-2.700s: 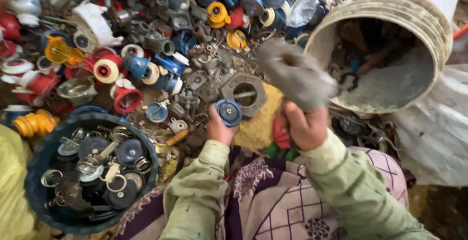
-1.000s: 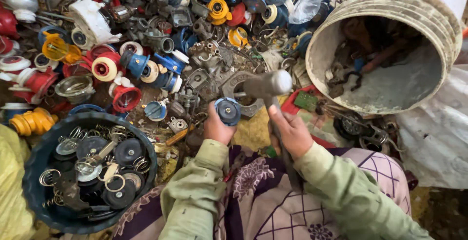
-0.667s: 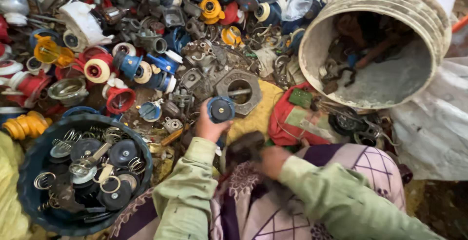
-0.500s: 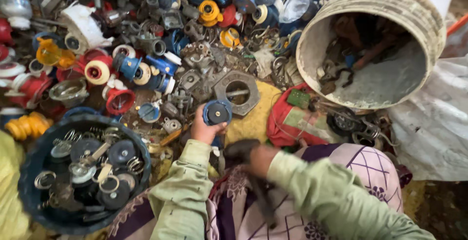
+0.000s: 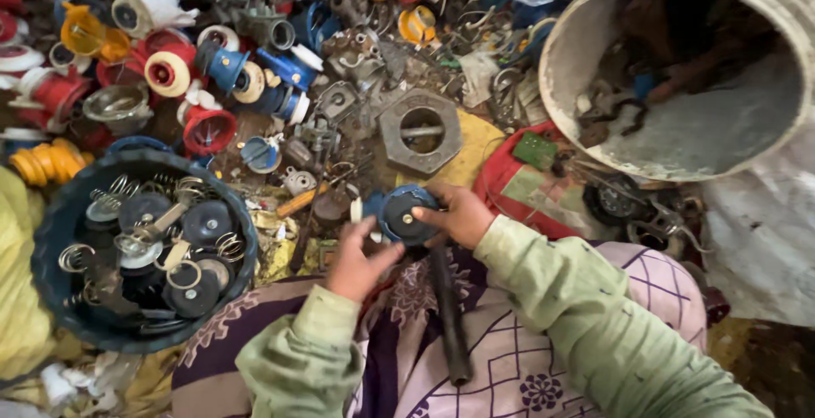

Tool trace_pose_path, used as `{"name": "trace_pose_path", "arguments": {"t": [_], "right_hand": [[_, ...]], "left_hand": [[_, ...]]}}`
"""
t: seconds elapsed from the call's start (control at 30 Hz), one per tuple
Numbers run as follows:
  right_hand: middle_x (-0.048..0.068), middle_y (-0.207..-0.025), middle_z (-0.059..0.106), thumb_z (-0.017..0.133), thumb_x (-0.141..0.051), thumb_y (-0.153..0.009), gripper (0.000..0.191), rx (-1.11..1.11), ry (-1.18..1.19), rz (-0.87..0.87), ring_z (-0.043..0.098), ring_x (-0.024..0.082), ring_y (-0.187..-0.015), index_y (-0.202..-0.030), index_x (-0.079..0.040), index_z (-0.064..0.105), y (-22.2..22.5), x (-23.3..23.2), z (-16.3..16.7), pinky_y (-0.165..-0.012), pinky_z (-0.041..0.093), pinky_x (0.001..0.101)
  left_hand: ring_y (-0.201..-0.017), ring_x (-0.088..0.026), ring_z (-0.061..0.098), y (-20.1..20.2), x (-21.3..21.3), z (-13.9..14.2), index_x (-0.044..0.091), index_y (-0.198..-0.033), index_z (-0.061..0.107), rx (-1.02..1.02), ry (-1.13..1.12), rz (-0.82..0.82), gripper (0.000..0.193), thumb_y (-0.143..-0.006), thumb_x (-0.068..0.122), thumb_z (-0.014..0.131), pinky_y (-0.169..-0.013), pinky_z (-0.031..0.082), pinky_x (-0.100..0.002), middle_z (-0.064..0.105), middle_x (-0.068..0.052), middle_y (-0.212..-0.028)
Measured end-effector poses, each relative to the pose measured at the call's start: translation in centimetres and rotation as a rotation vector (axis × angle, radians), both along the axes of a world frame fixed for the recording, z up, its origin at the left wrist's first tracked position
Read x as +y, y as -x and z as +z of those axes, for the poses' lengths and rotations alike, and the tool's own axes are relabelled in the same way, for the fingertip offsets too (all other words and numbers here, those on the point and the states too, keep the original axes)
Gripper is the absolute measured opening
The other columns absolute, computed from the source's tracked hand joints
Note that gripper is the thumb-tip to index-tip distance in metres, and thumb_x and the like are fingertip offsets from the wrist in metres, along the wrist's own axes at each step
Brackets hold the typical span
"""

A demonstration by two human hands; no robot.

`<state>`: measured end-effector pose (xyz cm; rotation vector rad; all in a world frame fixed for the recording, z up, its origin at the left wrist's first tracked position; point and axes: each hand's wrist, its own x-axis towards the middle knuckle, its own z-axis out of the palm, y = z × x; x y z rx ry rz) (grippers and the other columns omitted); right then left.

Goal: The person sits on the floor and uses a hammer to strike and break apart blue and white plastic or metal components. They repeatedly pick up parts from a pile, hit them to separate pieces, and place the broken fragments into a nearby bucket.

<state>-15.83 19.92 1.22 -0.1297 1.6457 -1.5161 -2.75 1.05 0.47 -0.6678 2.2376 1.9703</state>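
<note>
Both hands meet on a round blue-rimmed disc part, held just above the lap, in front of the scrap pile. Its flat dark face points up toward the camera — no long axis. Right hand curls around the disc's right edge; left hand touches the lower left rim with thumb and fingertips. A dark bar lies lengthwise on the patterned cloth, one end under the disc. Dark tub of springs and discs sits at left.

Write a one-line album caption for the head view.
Both hands, left hand and right hand, grip a round blue part above a lap, between a dark tub and a pale bucket.
</note>
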Motion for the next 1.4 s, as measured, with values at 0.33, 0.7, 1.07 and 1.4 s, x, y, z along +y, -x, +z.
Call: {"name": "trace_pose_path", "arguments": {"t": [0.33,0.7,1.07,1.4], "right_hand": [[0.012,-0.105,0.079,0.079,-0.023,-0.098,0.044,0.564,0.084,0.216,0.072,0.016,-0.09,-0.131,0.003,0.068,-1.7,0.1,-1.0,-0.076,0.06,0.032],[0.008,-0.106,0.076,0.071,-0.027,-0.092,0.047,-0.149,-0.061,0.067,0.074,0.018,-0.086,-0.13,0.0,0.065,-1.2,-0.4,0.7,-0.063,0.066,0.0326],[0.007,-0.103,0.075,0.061,-0.034,-0.099,0.045,-0.16,-0.057,-0.176,0.074,0.019,-0.081,-0.132,-0.005,0.064,-0.5,-0.6,1.2,-0.066,0.064,0.0348],[0.009,-0.11,0.072,0.056,-0.034,-0.1,0.043,-0.199,0.035,-0.366,0.075,0.02,-0.082,-0.133,-0.006,0.058,-0.2,-0.7,2.1,-0.066,0.064,0.0378]], "left_hand": [[-0.092,-0.014,0.069,3.3,0.2,0.3,0.001,-0.123,0.071,0.282,-0.045,-0.004,0.039,-0.089,0.017,0.079,-0.085,0.056,-0.03,0.076,-0.008,-0.105],[-0.099,-0.029,0.074,4.3,-2.0,-2.1,0.002,-0.106,0.066,0.273,-0.981,0.48,0.015,-0.102,0.016,0.06,-0.091,0.06,-0.043,0.075,-0.019,-0.11],[-0.093,-0.022,0.073,4.5,-1.1,-4.5,0.004,-0.117,0.067,0.155,-0.861,0.465,0.024,-0.097,0.018,0.07,-0.08,0.06,-0.036,0.074,-0.012,-0.107],[-0.081,-0.011,0.071,4.4,1.2,-1.8,0.0,-0.114,0.067,0.136,-0.501,0.254,0.036,-0.09,0.025,0.077,-0.063,0.063,-0.028,0.073,-0.005,-0.099]]}}
